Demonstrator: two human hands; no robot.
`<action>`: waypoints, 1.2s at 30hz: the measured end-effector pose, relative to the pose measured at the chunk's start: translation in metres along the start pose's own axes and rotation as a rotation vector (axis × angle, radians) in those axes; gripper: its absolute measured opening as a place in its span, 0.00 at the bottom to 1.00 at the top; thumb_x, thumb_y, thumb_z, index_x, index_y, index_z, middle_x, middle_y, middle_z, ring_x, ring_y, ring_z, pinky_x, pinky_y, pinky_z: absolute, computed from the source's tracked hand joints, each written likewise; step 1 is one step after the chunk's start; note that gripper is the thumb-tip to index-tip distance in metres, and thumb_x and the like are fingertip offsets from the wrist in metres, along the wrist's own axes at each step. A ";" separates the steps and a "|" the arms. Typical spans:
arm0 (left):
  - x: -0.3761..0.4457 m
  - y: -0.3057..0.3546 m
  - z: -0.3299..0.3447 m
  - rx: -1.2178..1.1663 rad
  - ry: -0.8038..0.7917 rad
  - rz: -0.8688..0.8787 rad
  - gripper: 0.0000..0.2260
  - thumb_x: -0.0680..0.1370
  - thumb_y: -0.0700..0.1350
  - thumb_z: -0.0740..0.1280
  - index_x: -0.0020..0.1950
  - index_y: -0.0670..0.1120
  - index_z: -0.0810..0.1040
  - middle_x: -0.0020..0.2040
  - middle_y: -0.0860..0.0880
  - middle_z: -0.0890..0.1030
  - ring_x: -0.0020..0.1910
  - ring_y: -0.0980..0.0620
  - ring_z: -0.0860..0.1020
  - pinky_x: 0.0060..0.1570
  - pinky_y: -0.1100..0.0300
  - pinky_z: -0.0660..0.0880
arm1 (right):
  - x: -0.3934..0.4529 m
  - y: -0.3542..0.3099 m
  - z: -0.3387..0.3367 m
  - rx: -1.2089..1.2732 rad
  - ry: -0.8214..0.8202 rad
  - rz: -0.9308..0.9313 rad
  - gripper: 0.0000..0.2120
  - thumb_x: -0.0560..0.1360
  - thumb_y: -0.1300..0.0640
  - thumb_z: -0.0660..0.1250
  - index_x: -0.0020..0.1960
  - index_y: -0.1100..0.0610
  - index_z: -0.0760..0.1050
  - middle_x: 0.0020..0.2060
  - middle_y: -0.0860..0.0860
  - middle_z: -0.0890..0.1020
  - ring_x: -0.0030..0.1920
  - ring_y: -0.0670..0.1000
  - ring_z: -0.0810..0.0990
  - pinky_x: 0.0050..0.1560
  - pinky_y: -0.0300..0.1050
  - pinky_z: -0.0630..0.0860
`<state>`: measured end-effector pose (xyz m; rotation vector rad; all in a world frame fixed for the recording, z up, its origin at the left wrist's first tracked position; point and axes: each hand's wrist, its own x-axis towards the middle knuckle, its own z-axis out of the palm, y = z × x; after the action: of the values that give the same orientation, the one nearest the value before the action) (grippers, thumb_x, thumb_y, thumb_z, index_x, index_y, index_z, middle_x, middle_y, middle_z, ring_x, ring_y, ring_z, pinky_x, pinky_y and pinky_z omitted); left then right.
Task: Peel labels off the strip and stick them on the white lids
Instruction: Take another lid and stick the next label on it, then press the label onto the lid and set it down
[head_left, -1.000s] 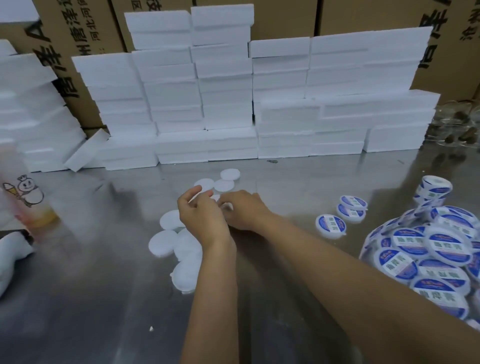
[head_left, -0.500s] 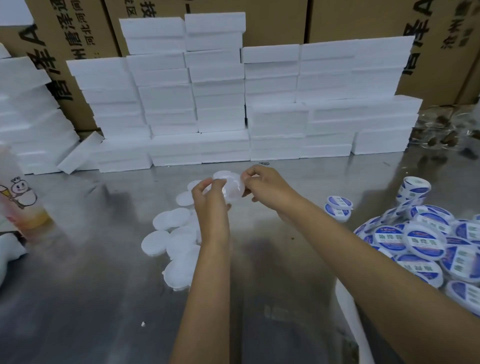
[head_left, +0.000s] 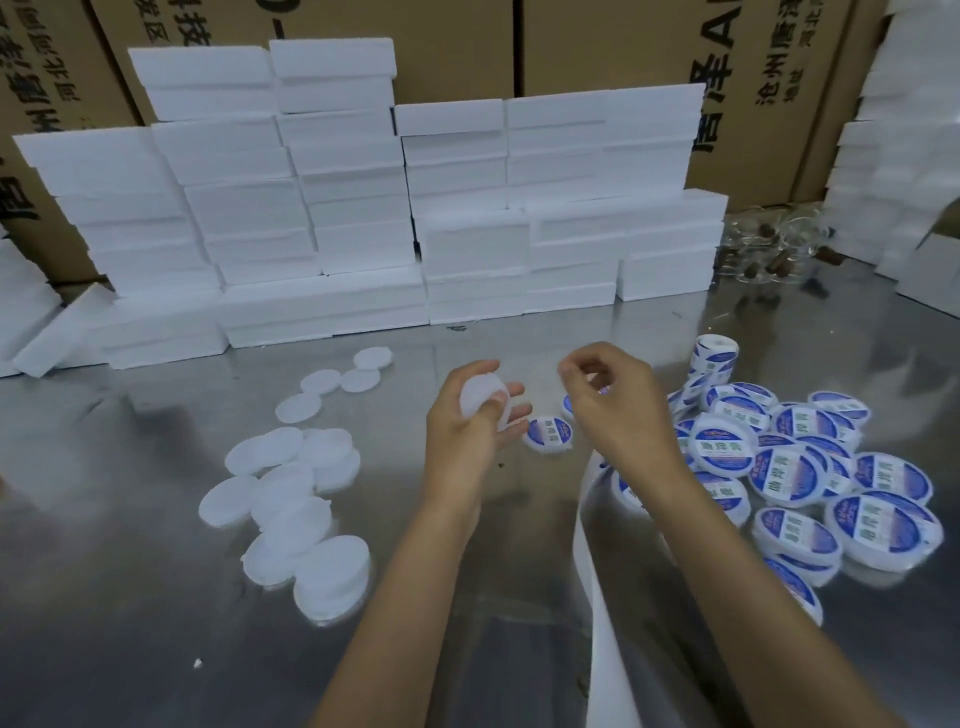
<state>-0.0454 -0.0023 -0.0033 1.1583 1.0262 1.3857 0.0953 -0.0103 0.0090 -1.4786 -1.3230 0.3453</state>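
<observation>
My left hand (head_left: 467, 426) grips one plain white lid (head_left: 480, 397) above the steel table. To its right, my right hand (head_left: 615, 402) is raised with its fingers curled and thumb and forefinger pinched together. The white label strip (head_left: 597, 561) runs up from the bottom of the view to under this hand; the pinched part is hidden. Several plain white lids (head_left: 291, 499) lie in a loose pile to the left. One labelled lid (head_left: 548, 435) with a blue and white sticker sits between my hands. A heap of labelled lids (head_left: 789, 467) fills the right.
White foam blocks (head_left: 363, 208) are stacked in a wall along the table's back, with cardboard boxes (head_left: 457, 47) behind. More foam rises at the far right (head_left: 904, 156). Clear jars (head_left: 769, 254) lie at the back right. The steel table (head_left: 130, 597) is bare at the front left.
Both hands have moved right, away from the plain lids and toward the labelled heap, and have drawn apart. The left hand keeps its lid; the right hand has let go of it.
</observation>
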 end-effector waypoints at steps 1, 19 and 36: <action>-0.001 -0.003 0.002 0.021 0.006 -0.013 0.12 0.82 0.34 0.61 0.59 0.48 0.77 0.50 0.44 0.84 0.42 0.50 0.86 0.43 0.60 0.83 | -0.004 0.008 -0.006 -0.033 0.098 -0.002 0.03 0.78 0.56 0.65 0.46 0.51 0.77 0.42 0.46 0.82 0.42 0.44 0.78 0.41 0.37 0.72; -0.009 -0.030 0.025 0.113 -0.211 -0.152 0.19 0.71 0.32 0.70 0.56 0.51 0.81 0.51 0.44 0.84 0.46 0.49 0.83 0.46 0.55 0.83 | -0.023 0.034 -0.012 -0.136 -0.032 0.094 0.18 0.72 0.56 0.74 0.57 0.51 0.69 0.59 0.48 0.71 0.54 0.49 0.78 0.51 0.41 0.75; 0.001 -0.017 0.016 0.093 -0.098 -0.327 0.11 0.71 0.47 0.78 0.51 0.51 0.85 0.45 0.47 0.87 0.39 0.53 0.84 0.33 0.65 0.77 | -0.035 0.030 -0.013 -0.020 -0.185 0.123 0.14 0.71 0.46 0.74 0.54 0.47 0.77 0.45 0.40 0.81 0.46 0.40 0.80 0.47 0.36 0.76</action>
<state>-0.0262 0.0005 -0.0173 1.0593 1.1613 1.0246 0.1090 -0.0409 -0.0257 -1.5794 -1.3868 0.5617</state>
